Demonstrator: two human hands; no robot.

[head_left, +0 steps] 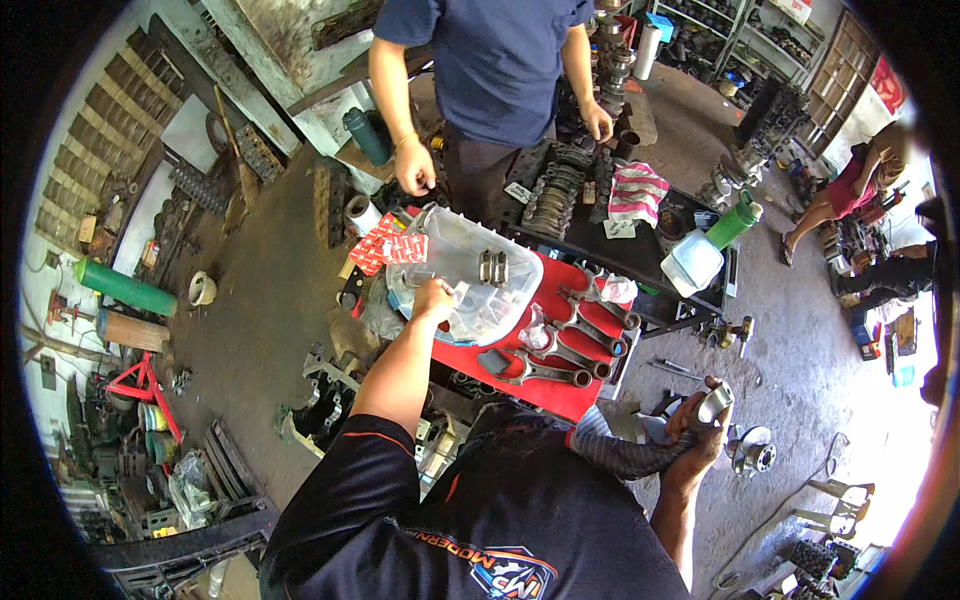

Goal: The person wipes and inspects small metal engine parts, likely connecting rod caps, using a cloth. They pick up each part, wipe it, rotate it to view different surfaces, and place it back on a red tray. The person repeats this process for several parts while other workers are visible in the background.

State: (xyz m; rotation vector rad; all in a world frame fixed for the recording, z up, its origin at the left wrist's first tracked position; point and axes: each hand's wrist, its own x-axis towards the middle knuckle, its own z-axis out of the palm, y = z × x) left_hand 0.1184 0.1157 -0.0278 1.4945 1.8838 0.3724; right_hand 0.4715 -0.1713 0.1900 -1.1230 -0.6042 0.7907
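My right hand (704, 432), out past the edge of the red-covered surface (548, 397), has its fingers closed around a shiny curved metal piece (715, 402), held up off to my right. Grey ribbed fabric (625, 452) reaches up to that hand. My left hand (434, 299) is over the near left part of a clear plastic box (522, 262), its fingers bent; I cannot tell how far they are parted or whether they grip anything. Inside the box, two dark metal half-rings (494, 268) sit side by side. Red and white packets (388, 246) lie at its left rim, and to its right several metal rods (573, 354) with ringed ends rest on the surface. Across from me stands a person in a dark blue shirt (485, 65).
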